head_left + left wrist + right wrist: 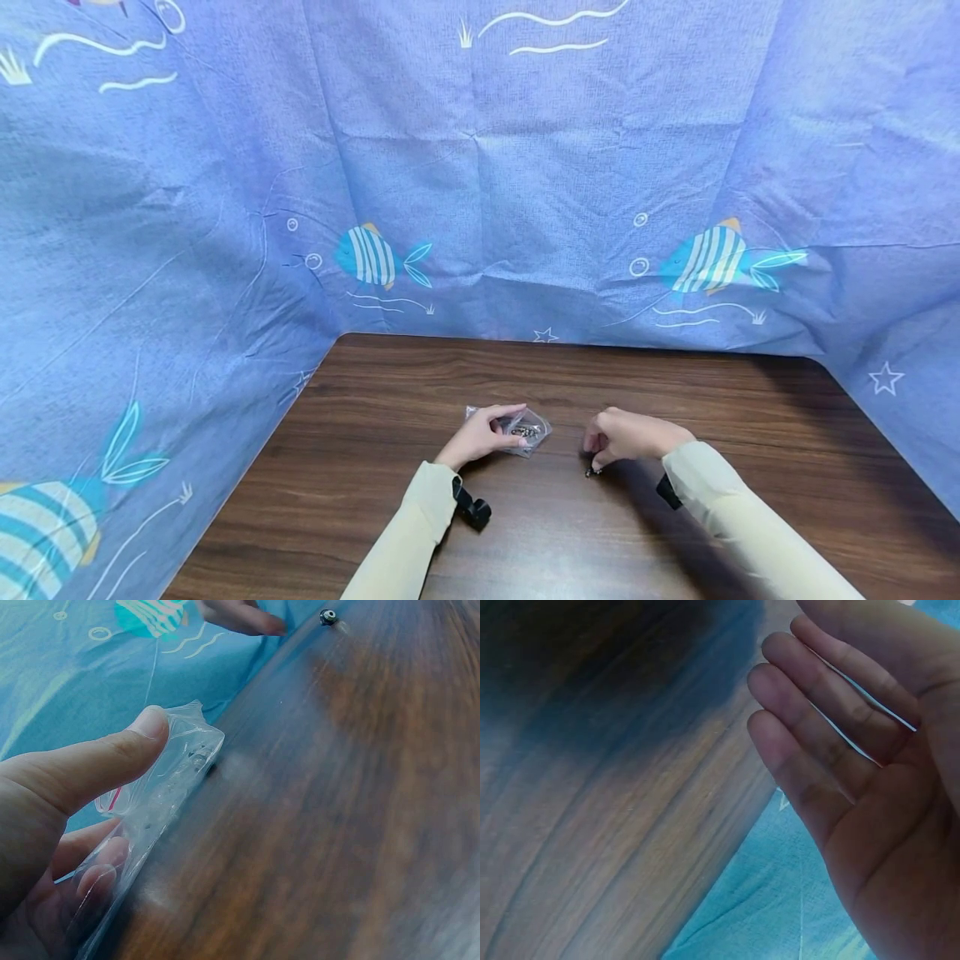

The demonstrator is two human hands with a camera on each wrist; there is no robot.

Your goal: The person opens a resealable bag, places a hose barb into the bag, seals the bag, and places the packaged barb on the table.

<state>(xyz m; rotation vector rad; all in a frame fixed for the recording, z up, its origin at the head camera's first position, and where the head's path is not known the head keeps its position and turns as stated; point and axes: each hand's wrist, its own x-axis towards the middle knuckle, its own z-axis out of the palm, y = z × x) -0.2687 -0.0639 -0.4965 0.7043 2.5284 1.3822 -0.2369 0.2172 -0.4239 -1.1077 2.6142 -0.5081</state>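
Observation:
A clear plastic zip bag [537, 425] with several small metal parts inside is held by my left hand [480, 437] near the middle of the table. In the left wrist view, the thumb [146, 735] lies along the top of the bag [184, 754] and the other fingers are behind and under it. To the right, my right hand [630, 435] is lowered over the table, fingertips pointing down beside small dark metal pieces [590, 472]. One such piece [328, 616] shows on the wood in the left wrist view. The right palm [900, 840] faces its wrist camera, fingers loosely bent, nothing in them.
Both hands are over a dark brown wooden table [390, 383]. A blue fabric curtain [555, 200] with printed fish hangs along the back and the sides of the table. Black straps with small devices [474, 508] are on the wrists.

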